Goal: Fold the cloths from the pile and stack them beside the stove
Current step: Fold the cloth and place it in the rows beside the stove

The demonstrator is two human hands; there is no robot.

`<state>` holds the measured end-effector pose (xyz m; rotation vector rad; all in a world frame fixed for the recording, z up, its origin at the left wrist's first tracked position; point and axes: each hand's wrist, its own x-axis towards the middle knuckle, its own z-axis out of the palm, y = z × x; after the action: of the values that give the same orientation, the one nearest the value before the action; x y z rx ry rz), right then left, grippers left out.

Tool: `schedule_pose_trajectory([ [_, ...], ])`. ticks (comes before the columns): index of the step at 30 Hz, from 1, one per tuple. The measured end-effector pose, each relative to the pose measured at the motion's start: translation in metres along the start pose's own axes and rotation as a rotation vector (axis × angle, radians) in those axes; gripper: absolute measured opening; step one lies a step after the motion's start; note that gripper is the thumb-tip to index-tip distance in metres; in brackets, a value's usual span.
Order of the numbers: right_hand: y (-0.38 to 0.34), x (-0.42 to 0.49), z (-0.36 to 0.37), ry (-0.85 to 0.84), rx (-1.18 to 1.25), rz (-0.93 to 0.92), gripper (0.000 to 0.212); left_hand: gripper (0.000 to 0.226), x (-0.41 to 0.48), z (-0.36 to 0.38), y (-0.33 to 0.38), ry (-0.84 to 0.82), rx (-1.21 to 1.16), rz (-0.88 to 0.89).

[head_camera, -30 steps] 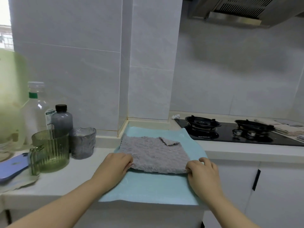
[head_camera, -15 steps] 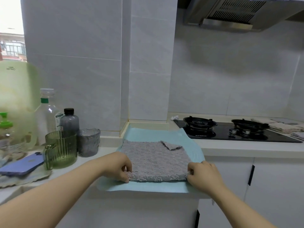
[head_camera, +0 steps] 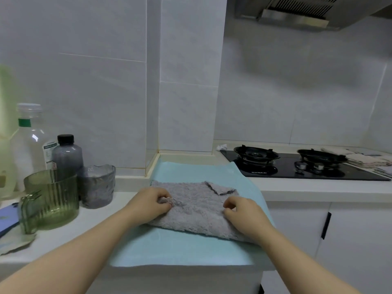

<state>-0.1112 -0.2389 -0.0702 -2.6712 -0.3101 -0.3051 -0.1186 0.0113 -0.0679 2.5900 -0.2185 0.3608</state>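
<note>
A fluffy grey cloth (head_camera: pixel 197 205) lies on a light blue cloth (head_camera: pixel 182 249) spread over the counter left of the stove (head_camera: pixel 297 166). The grey cloth's near edge is lifted and carried partway toward its far edge; its far right corner is turned over. My left hand (head_camera: pixel 151 201) pinches the near left corner with curled fingers. My right hand (head_camera: pixel 244 215) grips the near right corner the same way. Several pale cloths (head_camera: pixel 369 161) lie in a pile to the right of the stove.
A green ribbed jug (head_camera: pixel 49 200), a grey cup (head_camera: pixel 97 188), a dark bottle (head_camera: pixel 66 154) and a clear bottle (head_camera: pixel 28 143) stand at the left. A purple phone (head_camera: pixel 5 219) lies at the far left edge. A range hood (head_camera: pixel 301 11) hangs above the stove.
Both hands have lifted the grey cloth's near edge and moved it away from me, toward the far edge, so the cloth is partly doubled over.
</note>
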Motion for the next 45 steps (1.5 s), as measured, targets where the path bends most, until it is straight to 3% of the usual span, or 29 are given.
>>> schedule_pose_trajectory([
  [3,-0.002,0.026,0.009,-0.043,0.020,-0.004,0.025,0.007,0.009,0.024,-0.014,0.066,-0.068,-0.042],
  [8,0.003,0.073,0.033,-0.147,-0.045,-0.006,0.029,0.015,0.014,0.039,-0.023,0.122,0.060,0.016],
  [12,0.013,0.097,0.039,-0.101,-0.231,0.203,0.063,0.016,0.015,0.040,-0.023,0.151,0.062,0.009],
  [14,0.016,0.099,0.034,-0.067,-0.263,0.273,0.069,0.017,0.015,0.041,-0.023,0.159,0.065,0.008],
  [17,0.016,0.100,0.029,-0.081,-0.237,0.206,0.058,0.015,0.015,0.040,-0.023,0.155,0.056,0.008],
  [20,0.011,0.090,0.023,-0.106,-0.007,0.061,0.024,0.013,0.014,0.038,-0.023,0.138,0.046,0.006],
  [23,0.002,0.067,0.008,-0.289,0.221,0.046,0.034,0.014,0.013,0.037,-0.022,0.123,0.038,-0.002],
  [28,0.001,0.035,-0.012,-0.486,0.146,-0.004,0.034,0.028,0.006,0.033,-0.018,0.123,0.024,-0.017],
  [31,0.011,0.022,-0.025,-0.533,0.110,0.016,0.040,0.020,-0.001,0.032,-0.016,0.120,0.027,-0.028],
  [34,0.023,0.017,-0.035,-0.482,0.145,0.085,0.038,0.009,0.000,0.023,-0.016,0.069,-0.085,-0.067],
  [36,0.027,0.021,-0.038,-0.396,0.185,0.102,0.031,0.019,0.009,0.006,-0.015,0.056,-0.067,-0.086],
  [41,0.024,0.048,-0.019,-0.038,0.214,0.065,0.016,0.021,0.042,-0.021,-0.016,0.187,0.078,-0.120],
  [45,0.027,0.080,0.006,0.154,0.244,0.172,0.019,0.024,0.059,-0.009,-0.027,0.268,0.211,-0.139],
])
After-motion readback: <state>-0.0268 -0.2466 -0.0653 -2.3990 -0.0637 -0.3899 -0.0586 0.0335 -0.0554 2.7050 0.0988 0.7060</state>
